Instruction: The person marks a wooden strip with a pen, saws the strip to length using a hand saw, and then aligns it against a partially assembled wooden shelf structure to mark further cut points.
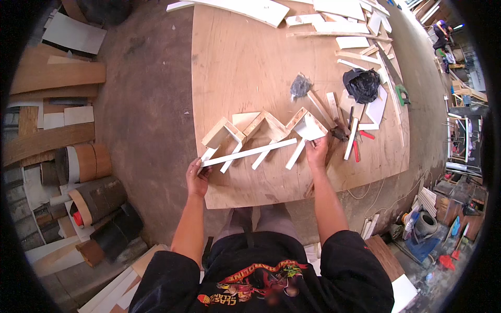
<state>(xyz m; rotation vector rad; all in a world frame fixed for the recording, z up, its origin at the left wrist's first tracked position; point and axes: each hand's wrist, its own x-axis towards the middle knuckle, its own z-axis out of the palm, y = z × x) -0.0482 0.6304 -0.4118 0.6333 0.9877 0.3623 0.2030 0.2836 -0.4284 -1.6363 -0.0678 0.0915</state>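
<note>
A zigzag wooden frame [265, 122] of joined boards lies on the plywood table, its inner faces partly white. Several white legs point from it toward me; one of them is a white leg [296, 154] near the right end. Across these legs runs a long thin white strip [250, 152], slanting up to the right. My left hand [197, 176] is closed on the strip's left end, thumb and fingers pinching it. At the frame's right end, my right hand [316, 152] grips the lower corner beside a white face; some of its fingers are hidden.
Right of the frame lie pliers [357, 148] with red handles, wood sticks and a black plastic bag [361, 85]. A small clear bag [300, 85] sits behind it. A green-handled saw [401, 95] and white offcuts [334, 26] line the table's far right. Boards [57, 78] are stacked at left.
</note>
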